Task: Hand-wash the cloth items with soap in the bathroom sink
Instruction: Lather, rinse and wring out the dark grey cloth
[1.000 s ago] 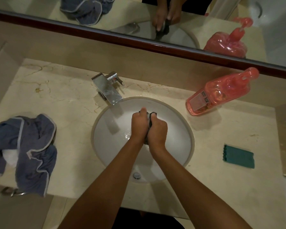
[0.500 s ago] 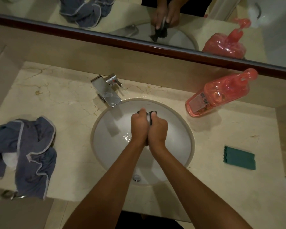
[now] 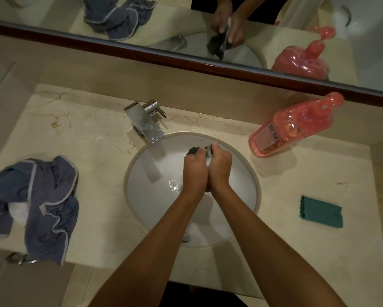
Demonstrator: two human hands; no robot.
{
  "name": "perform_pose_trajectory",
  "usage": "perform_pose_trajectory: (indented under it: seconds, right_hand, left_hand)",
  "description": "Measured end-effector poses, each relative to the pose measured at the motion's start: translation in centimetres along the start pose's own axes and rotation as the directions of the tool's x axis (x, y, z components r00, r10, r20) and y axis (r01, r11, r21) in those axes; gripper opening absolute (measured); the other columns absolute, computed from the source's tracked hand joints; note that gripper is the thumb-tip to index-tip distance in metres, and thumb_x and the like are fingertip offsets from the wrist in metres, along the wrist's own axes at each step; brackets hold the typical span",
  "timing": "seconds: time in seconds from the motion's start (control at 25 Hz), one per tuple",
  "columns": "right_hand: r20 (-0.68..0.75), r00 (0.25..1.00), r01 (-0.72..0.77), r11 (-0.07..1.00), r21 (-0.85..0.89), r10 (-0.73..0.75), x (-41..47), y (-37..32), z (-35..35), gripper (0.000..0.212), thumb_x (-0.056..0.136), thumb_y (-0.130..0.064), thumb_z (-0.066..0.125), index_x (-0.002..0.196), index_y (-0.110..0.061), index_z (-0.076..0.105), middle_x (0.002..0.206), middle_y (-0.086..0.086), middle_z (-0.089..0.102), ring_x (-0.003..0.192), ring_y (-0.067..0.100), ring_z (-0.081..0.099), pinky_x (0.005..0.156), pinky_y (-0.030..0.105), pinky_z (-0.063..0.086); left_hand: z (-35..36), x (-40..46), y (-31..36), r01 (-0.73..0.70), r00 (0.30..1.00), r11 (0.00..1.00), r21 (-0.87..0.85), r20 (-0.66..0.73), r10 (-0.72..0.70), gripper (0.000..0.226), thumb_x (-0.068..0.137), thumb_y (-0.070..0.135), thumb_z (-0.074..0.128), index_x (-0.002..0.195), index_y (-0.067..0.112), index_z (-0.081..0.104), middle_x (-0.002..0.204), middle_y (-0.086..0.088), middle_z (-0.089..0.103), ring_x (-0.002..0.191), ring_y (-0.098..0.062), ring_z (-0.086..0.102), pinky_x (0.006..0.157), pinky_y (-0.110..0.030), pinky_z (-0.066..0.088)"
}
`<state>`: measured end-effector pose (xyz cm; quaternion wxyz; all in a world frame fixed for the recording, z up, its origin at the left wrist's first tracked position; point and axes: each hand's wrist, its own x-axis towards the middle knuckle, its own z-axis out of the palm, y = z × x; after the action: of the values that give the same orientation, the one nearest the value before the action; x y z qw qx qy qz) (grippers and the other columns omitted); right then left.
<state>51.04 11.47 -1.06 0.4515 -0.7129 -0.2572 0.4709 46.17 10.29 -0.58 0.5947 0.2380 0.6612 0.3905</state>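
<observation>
Over the sink [image 3: 251,197], toward the counter's back edge, the left hand [image 3: 195,171] and right hand [image 3: 219,168] pressed together, fingers clenched on a small dark cloth [image 3: 194,150]. Its free end poked out beyond the fingertips on the left hand's side, toward the tap [image 3: 146,125]; its long axis seemed to run away from the person. Blue cloth [image 3: 42,202] waited at the counter's left edge, soap [image 3: 294,125] at the back right.

Two bare forearms rise from the bottom edge of the frame toward the centre, with no sleeves, watch or bands on them. The left hand [image 3: 195,171] and right hand [image 3: 219,168] wear no gloves or rings.
</observation>
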Motion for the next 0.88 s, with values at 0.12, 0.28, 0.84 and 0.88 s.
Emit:
perform_pose_trajectory:
  seconds: [0.12,0.28,0.84,0.88]
  right_hand:
    - [0.053,0.999,0.004,0.998,-0.062,-0.001,-1.1,0.4,0.0,0.06,0.105,-0.024,0.045,0.045,-0.022,0.051,0.045,-0.007,0.046,0.047,0.011,0.042,0.055,0.033,0.035]
    - [0.053,0.998,0.024,0.995,-0.093,-0.019,-2.8,1.6,0.7,0.051,0.105,-0.025,0.045,0.057,-0.014,0.058,0.053,0.0,0.054,0.054,0.015,0.05,0.057,0.033,0.038]
    - [-0.02,1.0,-0.005,1.0,0.017,0.006,-1.5,0.1,1.5,0.053,0.105,-0.026,0.045,0.053,-0.019,0.047,0.049,-0.001,0.046,0.053,0.021,0.044,0.058,0.037,0.035]
    - [-0.002,1.0,-0.005,1.0,0.026,0.005,-1.4,0.1,1.5,0.053,0.105,-0.027,0.045,0.053,-0.019,0.046,0.049,-0.001,0.045,0.053,0.021,0.045,0.059,0.037,0.036]
  left_hand:
    - [-0.3,0.2,0.6,-0.017,0.999,0.998,-0.054,-0.044,0.015,0.039,0.102,0.02,0.046,0.065,0.01,0.053,0.055,-0.002,0.051,0.052,-0.015,0.049,0.055,-0.028,0.039]
    - [-1.3,0.9,1.1,0.004,0.999,0.998,-0.058,-0.04,-0.006,0.043,0.104,0.016,0.044,0.061,0.014,0.045,0.05,0.003,0.047,0.046,-0.01,0.045,0.052,-0.027,0.037]
    - [-2.4,-1.9,1.5,0.111,0.993,0.992,0.053,0.035,-0.113,0.036,0.108,0.03,0.043,0.082,0.016,0.063,0.07,0.0,0.068,0.068,-0.015,0.067,0.064,-0.029,0.055]
    - [-2.7,-2.1,1.5,0.134,0.989,0.989,0.062,0.051,-0.137,0.036,0.108,0.033,0.042,0.084,0.017,0.065,0.076,-0.004,0.07,0.075,-0.02,0.07,0.072,-0.034,0.059]
